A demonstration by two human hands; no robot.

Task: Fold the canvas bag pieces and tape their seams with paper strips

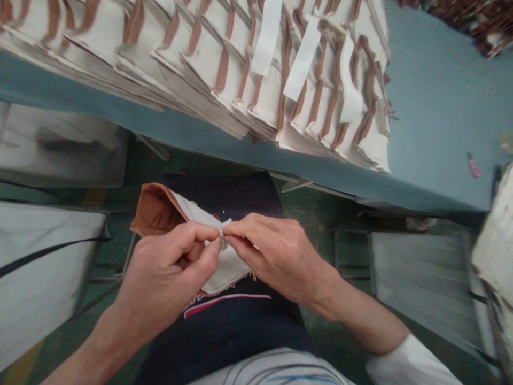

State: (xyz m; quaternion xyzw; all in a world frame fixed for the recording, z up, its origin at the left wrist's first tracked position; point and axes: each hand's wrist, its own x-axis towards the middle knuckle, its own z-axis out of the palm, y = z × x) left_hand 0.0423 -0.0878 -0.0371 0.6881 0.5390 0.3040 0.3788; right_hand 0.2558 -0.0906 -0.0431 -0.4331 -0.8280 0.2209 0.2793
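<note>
My left hand (172, 267) and my right hand (276, 251) meet over my lap, thumb and forefinger of each closed in a pinch. Between the fingertips a small white strip (226, 223) shows, mostly covered by them. Under the hands lies a white-and-brown sewn piece (234, 267), its white side up. Its brown inside shows at the open end on the left, and loose threads hang from its lower right edge. My left hand hides part of it. What exactly the strip is cannot be made out.
Across the top runs a table with a blue-green cover (433, 128), bearing stacked white pieces with brown edges (224, 69). White paper strips (302, 59) lie on the stacks. A small pink object (473, 165) sits at right. White-covered benches (44, 267) flank me.
</note>
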